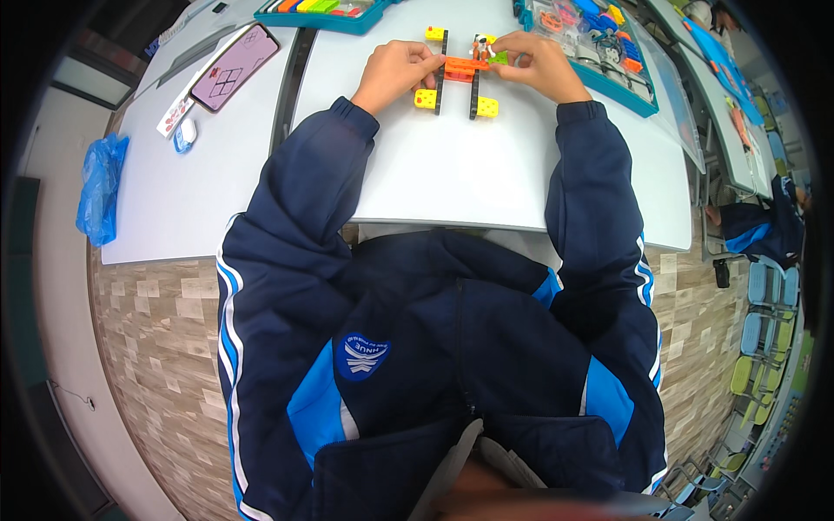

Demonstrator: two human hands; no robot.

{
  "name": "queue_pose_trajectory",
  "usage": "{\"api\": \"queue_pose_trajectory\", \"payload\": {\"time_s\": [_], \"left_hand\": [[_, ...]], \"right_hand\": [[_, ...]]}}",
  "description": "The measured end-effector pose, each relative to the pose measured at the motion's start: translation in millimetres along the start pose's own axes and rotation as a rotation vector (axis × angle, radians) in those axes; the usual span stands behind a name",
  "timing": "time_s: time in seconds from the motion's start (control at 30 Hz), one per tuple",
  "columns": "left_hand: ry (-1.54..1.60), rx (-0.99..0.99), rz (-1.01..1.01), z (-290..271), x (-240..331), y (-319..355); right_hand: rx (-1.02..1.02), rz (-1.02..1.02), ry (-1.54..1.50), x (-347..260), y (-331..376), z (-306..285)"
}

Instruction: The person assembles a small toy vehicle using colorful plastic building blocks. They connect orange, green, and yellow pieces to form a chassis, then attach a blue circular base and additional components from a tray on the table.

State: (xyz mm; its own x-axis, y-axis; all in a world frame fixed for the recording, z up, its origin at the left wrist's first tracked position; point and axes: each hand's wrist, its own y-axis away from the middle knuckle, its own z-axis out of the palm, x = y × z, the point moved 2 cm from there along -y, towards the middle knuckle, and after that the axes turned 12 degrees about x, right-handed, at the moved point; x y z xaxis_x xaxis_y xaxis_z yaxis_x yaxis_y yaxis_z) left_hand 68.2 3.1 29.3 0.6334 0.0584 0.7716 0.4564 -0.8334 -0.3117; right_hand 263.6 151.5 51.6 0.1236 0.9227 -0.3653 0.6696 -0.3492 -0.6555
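A toy brick model (474,90) lies on the white table in front of me. Two black beams form its sides, yellow blocks sit at their ends, and orange pieces (461,67) bridge the middle. My left hand (399,73) pinches the model where the left beam meets the orange crosspiece; its lower fingers are partly hidden. A small white-and-orange toy figure (480,46) stands at the far right of the crosspiece, beside a green piece (499,58). Fingers of my right hand (535,66) close round the model's right side, next to the figure.
An open teal tray of assorted parts (599,52) stands at the right, another teal tray (347,21) at the far left. On the left table are a phone (233,68) showing a diagram, a small white-and-blue item (184,136) and a blue plastic bag (102,189).
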Motion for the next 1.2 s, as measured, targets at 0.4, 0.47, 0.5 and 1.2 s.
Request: {"api": "queue_pose_trajectory", "payload": {"time_s": [0.4,0.47,0.5,1.2], "left_hand": [[-0.056,0.035,-0.021,10.3,-10.0,-3.9],[-0.07,0.02,-0.046,10.2,-9.8,-4.0],[-0.066,0.018,-0.046,10.0,-9.2,-4.1],[-0.122,0.068,-0.046,8.4,-2.0,-0.6]], "right_hand": [[-0.013,0.038,-0.035,1.4,0.4,1.6],[-0.029,0.075,-0.023,1.9,-0.6,1.7],[-0.017,0.039,-0.049,0.1,-0.9,0.6],[-0.251,0.358,-0.325,2.1,2.0,-10.1]]}}
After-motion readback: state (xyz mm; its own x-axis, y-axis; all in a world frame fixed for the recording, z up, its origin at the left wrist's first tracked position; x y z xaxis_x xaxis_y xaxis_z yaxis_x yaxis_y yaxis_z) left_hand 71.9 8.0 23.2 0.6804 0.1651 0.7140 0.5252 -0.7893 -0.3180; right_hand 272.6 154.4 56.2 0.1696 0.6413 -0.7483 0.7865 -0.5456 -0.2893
